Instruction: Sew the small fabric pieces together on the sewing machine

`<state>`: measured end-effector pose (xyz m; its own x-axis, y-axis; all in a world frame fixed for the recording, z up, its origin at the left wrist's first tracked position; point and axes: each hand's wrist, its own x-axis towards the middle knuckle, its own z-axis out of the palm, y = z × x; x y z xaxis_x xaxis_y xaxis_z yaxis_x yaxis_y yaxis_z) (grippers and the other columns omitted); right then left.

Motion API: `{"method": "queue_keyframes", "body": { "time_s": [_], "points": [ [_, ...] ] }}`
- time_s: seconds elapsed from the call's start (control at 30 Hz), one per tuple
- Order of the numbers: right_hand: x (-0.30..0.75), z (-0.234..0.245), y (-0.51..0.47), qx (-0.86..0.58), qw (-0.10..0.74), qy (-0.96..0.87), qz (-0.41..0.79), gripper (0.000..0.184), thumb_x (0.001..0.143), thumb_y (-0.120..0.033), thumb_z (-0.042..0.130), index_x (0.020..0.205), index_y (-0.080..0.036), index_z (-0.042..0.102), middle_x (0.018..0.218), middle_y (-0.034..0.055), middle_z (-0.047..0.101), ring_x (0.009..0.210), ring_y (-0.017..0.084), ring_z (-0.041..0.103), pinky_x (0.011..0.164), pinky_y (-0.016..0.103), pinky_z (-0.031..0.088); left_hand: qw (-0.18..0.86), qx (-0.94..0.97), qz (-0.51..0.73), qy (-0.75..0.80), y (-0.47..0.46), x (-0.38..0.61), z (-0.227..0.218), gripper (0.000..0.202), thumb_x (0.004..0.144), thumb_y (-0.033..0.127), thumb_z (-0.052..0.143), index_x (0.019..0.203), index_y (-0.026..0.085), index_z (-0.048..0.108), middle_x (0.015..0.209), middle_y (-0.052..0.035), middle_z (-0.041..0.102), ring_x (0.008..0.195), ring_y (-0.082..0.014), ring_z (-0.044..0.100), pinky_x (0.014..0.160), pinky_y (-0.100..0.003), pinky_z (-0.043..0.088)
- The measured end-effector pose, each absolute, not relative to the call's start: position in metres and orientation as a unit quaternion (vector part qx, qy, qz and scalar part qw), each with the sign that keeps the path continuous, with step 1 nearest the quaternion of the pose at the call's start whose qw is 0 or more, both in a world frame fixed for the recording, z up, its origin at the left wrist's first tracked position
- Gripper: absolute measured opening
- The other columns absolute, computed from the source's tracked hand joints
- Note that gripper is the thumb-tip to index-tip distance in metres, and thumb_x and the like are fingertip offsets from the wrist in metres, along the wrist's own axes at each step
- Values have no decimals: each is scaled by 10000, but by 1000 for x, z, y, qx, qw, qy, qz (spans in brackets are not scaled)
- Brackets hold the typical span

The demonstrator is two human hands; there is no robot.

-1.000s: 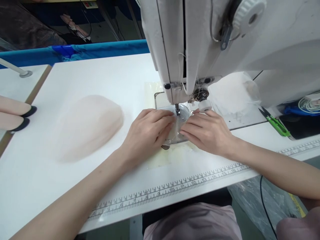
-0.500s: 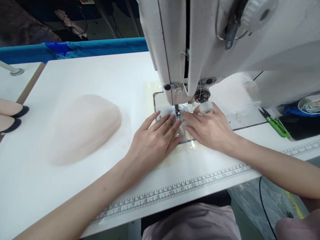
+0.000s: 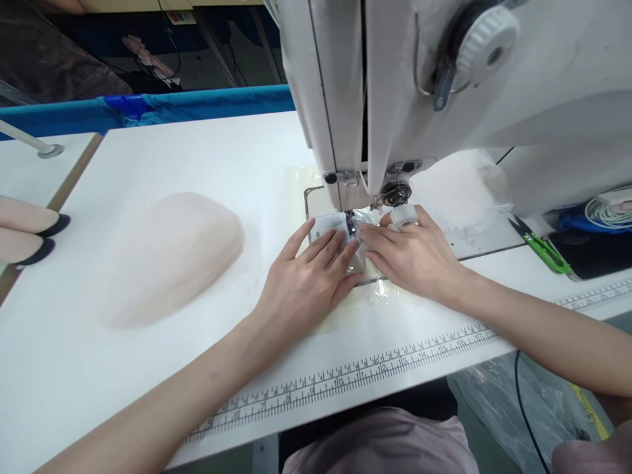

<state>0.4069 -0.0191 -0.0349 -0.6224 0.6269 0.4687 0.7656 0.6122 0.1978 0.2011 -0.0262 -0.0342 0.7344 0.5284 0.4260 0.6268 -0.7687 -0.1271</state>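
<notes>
My left hand (image 3: 309, 273) lies flat on the sewing machine's bed, fingers spread, with the fingertips just left of the presser foot (image 3: 350, 224). From the other side my right hand (image 3: 412, 253) rests with fingers stretched toward the foot and the thumb a little apart. A white band (image 3: 403, 215) sits around one of its fingers. Beneath the fingertips lies thin, see-through material (image 3: 355, 263), its edges hard to make out. The sewing machine head (image 3: 340, 118) stands directly above both hands.
Sheer pale pink pieces (image 3: 172, 257) lie on the white table at left, with more pale fabric (image 3: 454, 191) behind my right hand. Green thread snips (image 3: 543, 250) lie at right beside a dark flat object (image 3: 592, 253). A ruler strip (image 3: 345, 382) runs along the front edge.
The whole view has shifted slightly downward in the picture. Both hands keep nearly the same place by the presser foot.
</notes>
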Motion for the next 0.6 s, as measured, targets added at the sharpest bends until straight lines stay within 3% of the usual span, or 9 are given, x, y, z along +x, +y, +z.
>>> {"method": "queue_keyframes", "body": {
  "time_s": [0.4, 0.53, 0.6],
  "points": [
    [408, -36, -20, -364, 206, -887, -194, 200, 956, -170, 484, 986, -149, 681, 1039, 27, 744, 875, 179, 605, 858, 367, 349, 138, -915, -201, -321, -28, 199, -35, 375, 958, 349, 514, 1227, 103, 602, 1212, -151, 666, 1147, -281, 630, 1069, -544, 431],
    [412, -31, -22, -312, 213, -912, -163, 225, 953, -137, 462, 926, -168, 684, 931, 4, 751, 871, 155, 614, 806, 326, 362, 125, -941, -216, -230, -29, 191, -27, 455, 899, 466, 583, 1155, 92, 625, 1123, -144, 710, 1047, -281, 674, 973, -480, 521],
    [417, -26, -23, -292, 201, -926, -128, 231, 962, -205, 464, 899, -171, 684, 888, 10, 744, 831, 154, 615, 768, 324, 362, 128, -950, -204, -198, -29, 187, -25, 424, 903, 466, 575, 1108, 99, 635, 1083, -134, 724, 982, -266, 693, 893, -425, 565]
  ]
}}
